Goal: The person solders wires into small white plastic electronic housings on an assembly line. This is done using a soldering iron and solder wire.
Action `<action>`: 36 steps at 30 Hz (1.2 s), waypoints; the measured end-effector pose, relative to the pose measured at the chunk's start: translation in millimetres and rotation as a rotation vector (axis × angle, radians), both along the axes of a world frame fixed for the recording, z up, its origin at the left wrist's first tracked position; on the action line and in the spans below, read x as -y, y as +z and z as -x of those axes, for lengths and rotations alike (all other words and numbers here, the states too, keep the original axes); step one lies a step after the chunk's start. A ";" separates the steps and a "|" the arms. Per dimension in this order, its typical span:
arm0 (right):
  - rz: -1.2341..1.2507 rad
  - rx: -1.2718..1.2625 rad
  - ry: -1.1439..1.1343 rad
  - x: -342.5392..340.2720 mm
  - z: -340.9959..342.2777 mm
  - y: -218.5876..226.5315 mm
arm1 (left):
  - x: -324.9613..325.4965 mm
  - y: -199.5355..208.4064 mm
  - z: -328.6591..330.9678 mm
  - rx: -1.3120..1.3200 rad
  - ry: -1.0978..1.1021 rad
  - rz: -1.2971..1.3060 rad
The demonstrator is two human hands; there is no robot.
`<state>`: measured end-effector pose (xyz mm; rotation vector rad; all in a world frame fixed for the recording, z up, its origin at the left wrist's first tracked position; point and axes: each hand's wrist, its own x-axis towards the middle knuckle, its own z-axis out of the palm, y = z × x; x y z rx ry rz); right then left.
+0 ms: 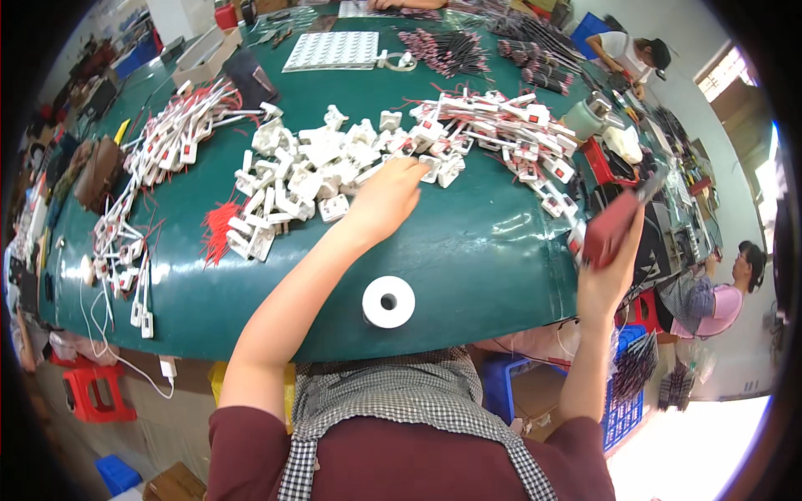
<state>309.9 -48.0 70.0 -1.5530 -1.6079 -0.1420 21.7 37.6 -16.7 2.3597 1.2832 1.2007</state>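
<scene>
My left hand point(386, 200) reaches over the near right side of a heap of small white plastic parts point(322, 154). Its fingers bend down among the pieces, and the fingertips are blurred, so any grip there is unclear. To the right, my right hand point(607, 280) is raised near the table's edge, closed around a dark red hand tool point(612, 227) with a grey front end. Motion smears the tool, and its exact kind does not show. A white spool point(388, 302) with a hole in its middle stands near the front edge. Loose red wires point(220, 230) lie left of the heap.
Bundles of white pieces with red wires point(514, 125) lie behind and right of the heap; another pile point(180, 134) is at left. A white sheet point(332, 52) lies farther back on the green table point(476, 259). Co-workers sit at right, one in a pink top point(725, 305).
</scene>
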 end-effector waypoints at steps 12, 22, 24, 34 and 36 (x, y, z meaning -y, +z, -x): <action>0.017 -0.308 0.213 97.5 -11.1 -157.5 | -18.4 19.5 21.9 0.443 -0.106 0.614; -0.034 -0.538 0.352 72.4 3.3 -99.9 | 161.9 7.6 13.8 0.457 0.384 0.799; -0.072 -0.621 0.375 70.5 8.3 -94.1 | 163.6 4.4 7.2 0.388 0.484 0.726; 0.092 -0.483 0.443 80.4 3.4 -74.0 | 180.0 3.5 -21.4 -0.132 0.615 0.341; 0.187 -0.569 0.653 71.5 23.1 -57.9 | 184.5 2.5 -20.4 -0.084 0.624 0.375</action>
